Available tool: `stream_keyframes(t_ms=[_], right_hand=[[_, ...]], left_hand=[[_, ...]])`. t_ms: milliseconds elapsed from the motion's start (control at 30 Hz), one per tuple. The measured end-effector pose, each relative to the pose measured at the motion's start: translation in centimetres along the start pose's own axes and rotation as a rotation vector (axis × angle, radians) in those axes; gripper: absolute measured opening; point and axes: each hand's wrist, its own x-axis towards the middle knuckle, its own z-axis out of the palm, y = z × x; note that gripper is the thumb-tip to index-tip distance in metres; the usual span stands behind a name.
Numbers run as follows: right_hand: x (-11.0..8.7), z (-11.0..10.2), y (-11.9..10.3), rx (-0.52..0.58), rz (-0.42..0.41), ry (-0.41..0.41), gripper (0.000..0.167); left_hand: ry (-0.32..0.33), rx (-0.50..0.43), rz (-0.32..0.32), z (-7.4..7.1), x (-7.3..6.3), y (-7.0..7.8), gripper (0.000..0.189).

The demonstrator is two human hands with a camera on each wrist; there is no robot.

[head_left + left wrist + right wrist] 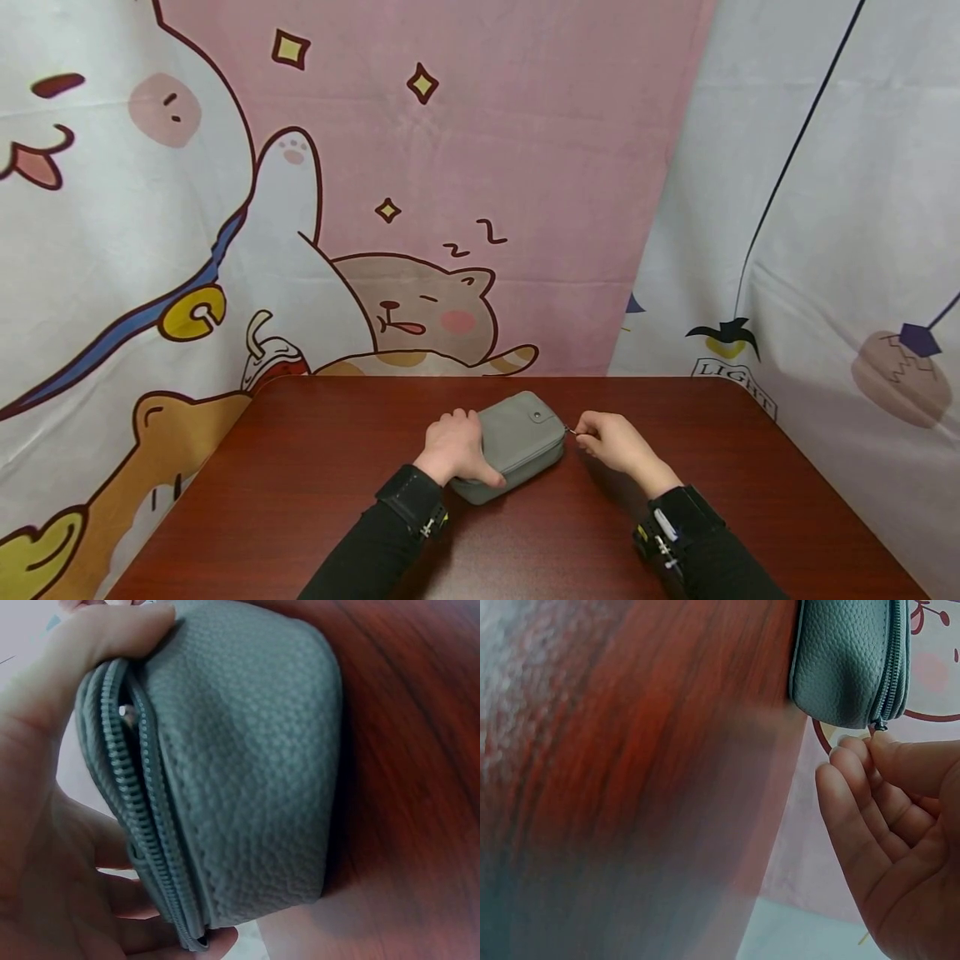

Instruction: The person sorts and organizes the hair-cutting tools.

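Note:
A grey-green pebbled zip pouch [521,433] lies on the table, its flat top facing up with a small snap tab. My left hand [456,450] grips its left end, thumb on the near side and fingers over the far side. At that end the zipper teeth [127,776] stand apart, and a small shiny bit shows in the gap. Beyond the pouch's right end, my right hand [617,443] pinches the zipper pull [572,431] between thumb and fingers. The slider [880,726] sits at that end's corner; the fingertips hide most of the pull.
The dark red wood-grain table [337,517] runs back to a printed cloth backdrop [525,167] with cartoon animals. Each wrist wears a black strap [411,500] with a small device on it.

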Motion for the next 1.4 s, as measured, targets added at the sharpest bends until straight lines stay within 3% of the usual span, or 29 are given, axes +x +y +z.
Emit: stream_keyframes(t_ms=[533, 833, 1400], right_hand=[[-0.4, -0.08, -0.3, 0.008, -0.002, -0.013, 0.016], [-0.47, -0.06, -0.39, 0.012, -0.001, -0.012, 0.018], [-0.9, -0.17, -0.63, 0.017, -0.029, -0.024, 0.019]], left_hand=[[-0.027, -0.005, -0.005, 0.24, 0.21, -0.03, 0.113], [-0.016, -0.011, -0.001, 0.16, 0.21, 0.01, 0.105], [-0.02, -0.009, -0.002, 0.09, 0.19, 0.02, 0.11]])
